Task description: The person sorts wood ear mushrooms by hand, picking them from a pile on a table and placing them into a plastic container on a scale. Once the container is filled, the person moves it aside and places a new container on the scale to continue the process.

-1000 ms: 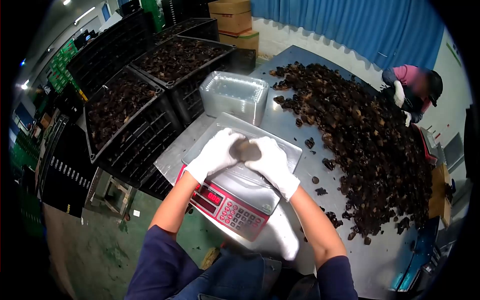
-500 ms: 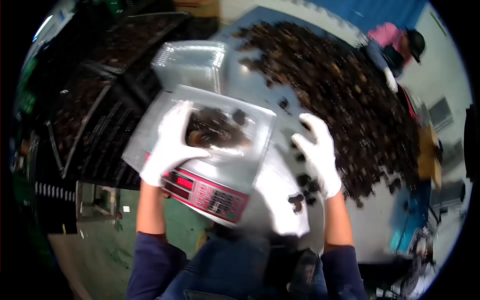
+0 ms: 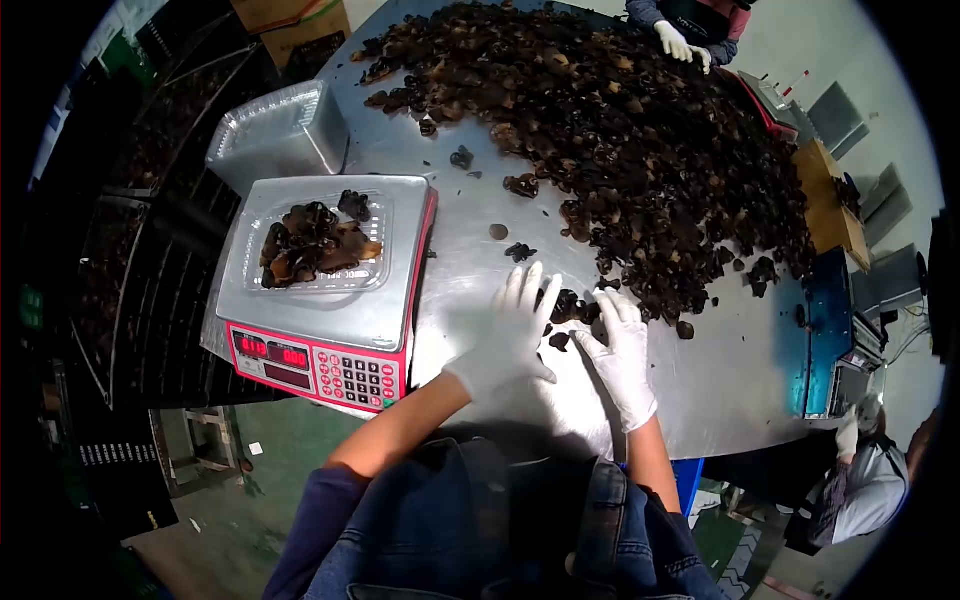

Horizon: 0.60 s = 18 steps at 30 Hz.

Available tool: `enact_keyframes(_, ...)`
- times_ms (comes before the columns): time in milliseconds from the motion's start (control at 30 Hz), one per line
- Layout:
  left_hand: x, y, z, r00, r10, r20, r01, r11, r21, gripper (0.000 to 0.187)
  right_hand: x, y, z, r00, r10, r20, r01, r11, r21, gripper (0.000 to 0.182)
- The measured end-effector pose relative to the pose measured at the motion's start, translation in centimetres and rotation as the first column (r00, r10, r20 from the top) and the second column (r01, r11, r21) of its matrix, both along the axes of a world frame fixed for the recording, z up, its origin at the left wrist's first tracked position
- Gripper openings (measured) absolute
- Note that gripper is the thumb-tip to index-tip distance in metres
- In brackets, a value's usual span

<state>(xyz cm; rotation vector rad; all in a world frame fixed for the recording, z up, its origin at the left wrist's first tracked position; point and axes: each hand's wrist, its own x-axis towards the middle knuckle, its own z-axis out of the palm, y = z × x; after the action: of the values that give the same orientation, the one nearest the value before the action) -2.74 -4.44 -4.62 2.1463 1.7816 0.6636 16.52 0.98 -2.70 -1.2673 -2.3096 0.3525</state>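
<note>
Both my hands wear white gloves and are over the metal table, by a few dark wood ear mushrooms (image 3: 567, 306). My left hand (image 3: 505, 335) is open, fingers spread, just left of these pieces. My right hand (image 3: 622, 362) is open too, its thumb and fingertips near the pieces from the right; no held piece shows. To the left, a clear plastic tray (image 3: 345, 277) with a small heap of wood ear pieces (image 3: 312, 243) rests on the weighing scale (image 3: 375, 318), whose display has lit red digits.
A large mushroom pile (image 3: 640, 150) covers the far and right side of the table (image 3: 465, 225). A stack of clear trays (image 3: 280, 130) stands behind the scale. Dark crates are at left. A co-worker's gloved hands (image 3: 684, 45) are at the far edge; another person (image 3: 865, 490) is at lower right.
My left hand has left the tray on the scale and moved right, to the table beside my right hand. The camera view has shifted, so the scale appears further left.
</note>
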Motion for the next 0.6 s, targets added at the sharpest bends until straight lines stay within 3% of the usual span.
enact_keyframes(67,0.7,0.7,-1.1,0.999,-0.003,-0.033,0.002,0.999,-0.034,0.12,0.4,-0.2,0.1,0.996,0.071,0.048,-0.061,0.98,-0.187,0.05)
enact_keyframes(100,0.8,0.6,-1.5,0.998,-0.061,-0.013,0.06,0.995,-0.084,0.12,0.9,-0.5,-0.3,0.99,0.135,-0.039,-0.141,0.966,-0.216,0.042)
enact_keyframes(200,0.9,-0.4,-1.2,0.992,-0.126,-0.008,0.124,0.987,-0.105,0.115,2.5,0.4,-0.6,0.966,0.183,-0.183,-0.201,0.976,-0.085,0.029)
enact_keyframes(267,0.6,-0.7,-0.2,0.999,-0.028,0.044,0.027,1.0,0.011,0.104,3.0,2.6,-1.1,0.988,-0.054,-0.142,0.05,0.998,-0.035,0.03)
enact_keyframes(300,0.8,0.3,0.1,0.992,0.111,0.057,-0.113,0.993,0.032,0.085,2.7,4.1,-1.9,0.983,-0.077,-0.168,0.093,0.991,0.091,0.03)
enact_keyframes(333,0.5,1.5,0.2,0.976,0.185,0.115,-0.199,0.972,0.123,0.072,2.2,4.9,-1.7,0.987,-0.125,-0.101,0.126,0.992,-0.005,0.03)
enact_keyframes(400,-0.3,4.6,0.5,0.954,0.293,0.058,-0.297,0.907,0.299,0.052,1.6,6.8,-3.5,0.993,-0.081,0.081,0.074,0.994,0.086,0.027)
enact_keyframes(433,-1.0,6.2,-0.1,0.954,0.294,0.054,-0.296,0.906,0.302,0.052,1.5,6.8,-3.3,0.994,-0.08,0.076,0.074,0.993,0.088,0.027)
enact_keyframes(500,-2.1,8.7,-1.6,0.913,0.374,-0.164,-0.372,0.927,0.047,0.031,1.6,6.5,-2.4,0.997,-0.06,0.052,0.055,0.993,0.102,0.021)
enact_keyframes(533,-2.4,8.7,-1.7,0.912,0.376,-0.164,-0.374,0.926,0.047,0.031,1.8,5.9,-1.7,0.995,-0.086,-0.058,0.091,0.991,0.1,0.015)
enact_keyframes(600,-2.9,8.0,-2.1,0.923,0.375,-0.087,-0.368,0.926,0.086,0.014,3.2,4.5,-0.5,0.971,-0.093,-0.219,0.113,0.991,0.078,0.013)
